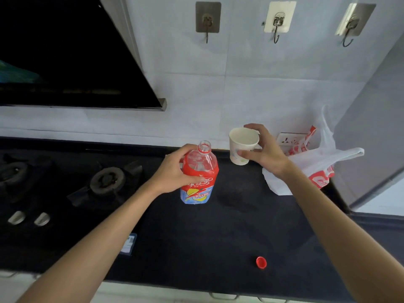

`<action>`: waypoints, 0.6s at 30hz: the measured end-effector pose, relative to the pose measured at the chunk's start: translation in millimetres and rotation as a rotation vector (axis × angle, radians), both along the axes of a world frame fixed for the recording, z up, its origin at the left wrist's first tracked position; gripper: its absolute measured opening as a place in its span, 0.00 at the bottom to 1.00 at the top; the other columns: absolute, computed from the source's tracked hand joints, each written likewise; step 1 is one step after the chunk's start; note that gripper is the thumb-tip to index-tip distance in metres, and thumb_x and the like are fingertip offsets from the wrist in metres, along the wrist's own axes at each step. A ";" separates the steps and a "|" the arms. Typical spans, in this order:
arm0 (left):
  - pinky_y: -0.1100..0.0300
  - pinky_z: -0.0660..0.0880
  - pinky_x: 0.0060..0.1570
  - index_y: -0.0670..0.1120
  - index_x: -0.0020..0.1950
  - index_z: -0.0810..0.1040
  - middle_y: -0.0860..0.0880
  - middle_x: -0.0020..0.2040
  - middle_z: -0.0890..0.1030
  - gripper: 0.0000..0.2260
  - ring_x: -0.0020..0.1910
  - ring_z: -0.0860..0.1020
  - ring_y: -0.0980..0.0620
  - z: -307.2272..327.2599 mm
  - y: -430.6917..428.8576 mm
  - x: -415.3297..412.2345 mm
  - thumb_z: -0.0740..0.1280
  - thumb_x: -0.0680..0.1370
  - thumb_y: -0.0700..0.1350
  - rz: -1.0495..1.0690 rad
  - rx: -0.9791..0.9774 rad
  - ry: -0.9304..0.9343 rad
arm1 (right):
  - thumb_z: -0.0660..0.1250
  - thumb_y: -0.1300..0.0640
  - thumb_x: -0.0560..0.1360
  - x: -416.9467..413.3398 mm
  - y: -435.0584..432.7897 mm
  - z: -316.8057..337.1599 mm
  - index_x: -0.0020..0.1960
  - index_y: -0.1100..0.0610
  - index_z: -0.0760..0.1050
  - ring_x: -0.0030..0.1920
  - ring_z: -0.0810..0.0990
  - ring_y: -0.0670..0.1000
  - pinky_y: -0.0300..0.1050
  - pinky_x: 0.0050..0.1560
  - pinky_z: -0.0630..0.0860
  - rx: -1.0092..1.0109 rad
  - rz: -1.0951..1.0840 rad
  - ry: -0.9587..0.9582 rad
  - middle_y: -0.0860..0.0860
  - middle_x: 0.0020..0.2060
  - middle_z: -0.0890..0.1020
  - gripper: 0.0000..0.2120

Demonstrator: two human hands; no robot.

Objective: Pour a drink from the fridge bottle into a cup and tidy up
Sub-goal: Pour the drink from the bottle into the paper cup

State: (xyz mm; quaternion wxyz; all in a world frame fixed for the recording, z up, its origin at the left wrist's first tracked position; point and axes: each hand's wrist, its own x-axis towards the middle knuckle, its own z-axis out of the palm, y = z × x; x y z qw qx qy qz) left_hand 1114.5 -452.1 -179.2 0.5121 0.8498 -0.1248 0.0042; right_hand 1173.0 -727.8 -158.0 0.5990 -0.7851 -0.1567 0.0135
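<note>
Uncapped bottle (200, 173) is being gripped by left hand (172, 171), empty cup (241, 147) at 2 o'clock by right hand (265, 154); pouring, tidying pending.

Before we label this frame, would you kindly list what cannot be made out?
Head view:
- Drink level in the bottle: covered by its label and the left hand.
- Contents of the plastic bag: the opaque plastic hides them.
- Print on the small card: too small and blurred.
</note>
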 end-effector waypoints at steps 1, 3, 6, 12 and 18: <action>0.66 0.80 0.46 0.53 0.66 0.73 0.58 0.58 0.80 0.32 0.56 0.80 0.63 -6.6 1.1 -2.9 0.82 0.66 0.42 0.003 -0.007 0.009 | 0.76 0.67 0.69 -3.9 0.4 -9.8 0.66 0.52 0.68 0.57 0.77 0.52 0.48 0.56 0.79 0.002 0.000 0.019 0.50 0.57 0.76 0.30; 0.62 0.81 0.49 0.53 0.66 0.73 0.57 0.59 0.80 0.33 0.58 0.80 0.60 -21.2 3.5 -8.9 0.82 0.66 0.41 0.013 -0.018 0.022 | 0.77 0.66 0.68 -11.0 0.9 -30.5 0.65 0.52 0.67 0.56 0.77 0.51 0.49 0.56 0.79 -0.016 -0.001 0.055 0.50 0.57 0.76 0.31; 0.53 0.82 0.53 0.53 0.67 0.73 0.55 0.60 0.80 0.34 0.60 0.80 0.54 -43.3 6.3 -17.3 0.82 0.65 0.42 0.034 -0.010 0.043 | 0.79 0.62 0.65 -19.2 0.2 -63.4 0.64 0.49 0.68 0.59 0.77 0.52 0.52 0.57 0.80 -0.050 -0.014 0.095 0.49 0.57 0.76 0.32; 0.52 0.83 0.52 0.56 0.65 0.73 0.56 0.60 0.79 0.33 0.61 0.79 0.55 -78.2 8.3 -33.1 0.82 0.65 0.41 0.050 -0.038 0.102 | 0.79 0.66 0.66 -38.6 -3.3 -111.7 0.64 0.51 0.66 0.59 0.76 0.49 0.49 0.56 0.80 -0.078 -0.021 0.170 0.47 0.57 0.74 0.33; 0.51 0.82 0.53 0.50 0.68 0.73 0.54 0.63 0.78 0.35 0.63 0.78 0.51 -103.6 14.0 -43.4 0.83 0.64 0.43 0.035 -0.041 0.125 | 0.80 0.63 0.65 -53.0 -7.2 -150.5 0.63 0.47 0.64 0.59 0.75 0.49 0.46 0.53 0.81 -0.225 0.002 0.186 0.44 0.58 0.72 0.35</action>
